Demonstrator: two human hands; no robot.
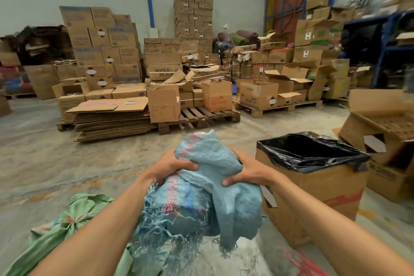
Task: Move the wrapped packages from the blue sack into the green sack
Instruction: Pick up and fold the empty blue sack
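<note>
Blue sack [201, 197] is standing on the concrete floor [56, 175] right in front of the person, bulging low down as if something is filling its bottom, though no wrapped package is showing from this angle. Both hands are working at its bunched top: the left hand [172, 164] is gripping a fistful of the woven cloth on one side, and the right hand [245, 171] is clenching the folds on the other, fingers curled tight into the fabric. Held this way from opposite sides, the neck is probably being pulled apart or gathered up so the contents can be reached or tipped out; which of the two, the view is not settling. Frayed threads are hanging from the sack's torn edge toward the camera.

Just beside it, under the left forearm, the green sack [74, 219] is lying slumped and flat on the floor, its mouth not clearly visible, close enough for a short transfer. On the other side a cardboard box lined with a black bag [313, 154] is standing open, likely for rubbish. Beyond, stacked cartons on pallets [197, 116] are filling the far wall.
</note>
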